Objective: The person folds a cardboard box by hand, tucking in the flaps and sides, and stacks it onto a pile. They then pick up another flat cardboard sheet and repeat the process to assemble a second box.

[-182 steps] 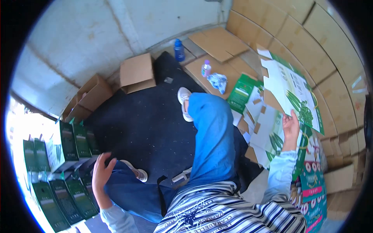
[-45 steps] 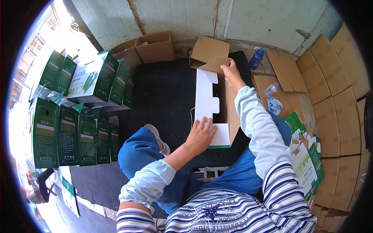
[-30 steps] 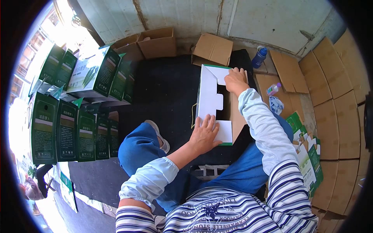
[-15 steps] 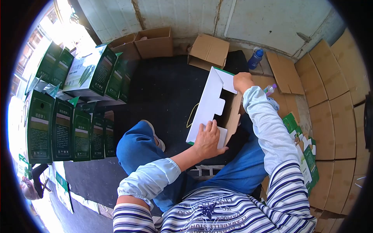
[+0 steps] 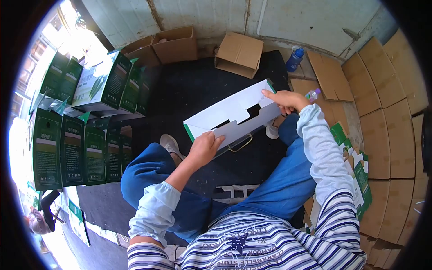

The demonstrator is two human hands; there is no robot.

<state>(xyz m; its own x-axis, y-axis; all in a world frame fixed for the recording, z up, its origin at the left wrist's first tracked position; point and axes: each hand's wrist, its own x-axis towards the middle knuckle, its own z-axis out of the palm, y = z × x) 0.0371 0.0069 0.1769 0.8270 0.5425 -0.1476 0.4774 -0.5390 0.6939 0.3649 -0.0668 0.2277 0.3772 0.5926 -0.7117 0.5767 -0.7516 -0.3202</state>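
A white carton with green edges [image 5: 225, 112] is held above my knees, lying crosswise with its white flaps up and a slot cut in the middle. My left hand [image 5: 204, 147] grips its near left end. My right hand [image 5: 288, 99] holds its right end, forefinger stretched along the top flap. A thin cord handle [image 5: 240, 146] hangs under the carton. I sit on a black mat [image 5: 189, 90] with my legs in blue jeans.
Finished green cartons [image 5: 76, 153] stand in rows at the left. Open brown boxes [image 5: 238, 54] lie by the wall, beside a blue bottle [image 5: 294, 59]. Flat brown cardboard [image 5: 387, 103] and flat printed cartons [image 5: 355, 180] are stacked at the right.
The carton has turned from standing lengthwise to lying crosswise, and its flaps have folded shut. My left hand slid to its left end; my right hand came nearer.
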